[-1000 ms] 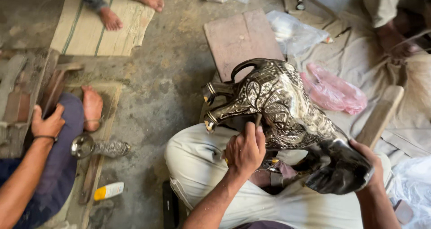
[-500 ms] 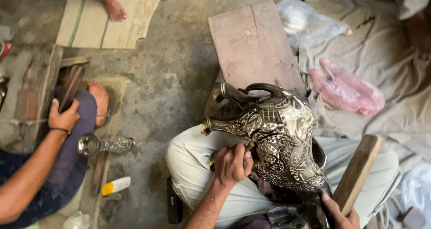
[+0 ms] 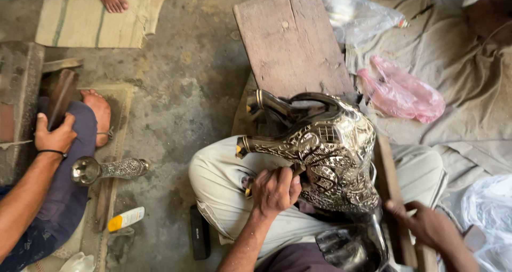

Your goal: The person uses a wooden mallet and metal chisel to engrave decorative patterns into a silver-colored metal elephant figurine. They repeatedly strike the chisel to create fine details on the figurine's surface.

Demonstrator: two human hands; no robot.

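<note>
A large engraved metal jug (image 3: 333, 149) with spout and handle rests on my lap, tilted away from me. My left hand (image 3: 274, 189) is closed around a small metal tool whose tip presses on the jug's lower side. My right hand (image 3: 421, 224) grips a wooden mallet (image 3: 392, 184) that stands along the jug's right side. The jug's dark base (image 3: 352, 245) lies between my hands. The tool is mostly hidden by my fingers.
A wooden board (image 3: 290, 40) lies beyond the jug. Pink (image 3: 400, 93) and clear plastic bags (image 3: 357, 13) sit on cloth at the right. At the left, a co-worker's hand (image 3: 53, 136) rests on a wooden piece, near a small engraved vase (image 3: 109, 169), a yellow-white tube (image 3: 125, 218) and a black flat object (image 3: 200, 232).
My right hand has let go of the jug's base and brought the wooden mallet in beside the jug. My left hand slid lower on the jug. The view tilted down.
</note>
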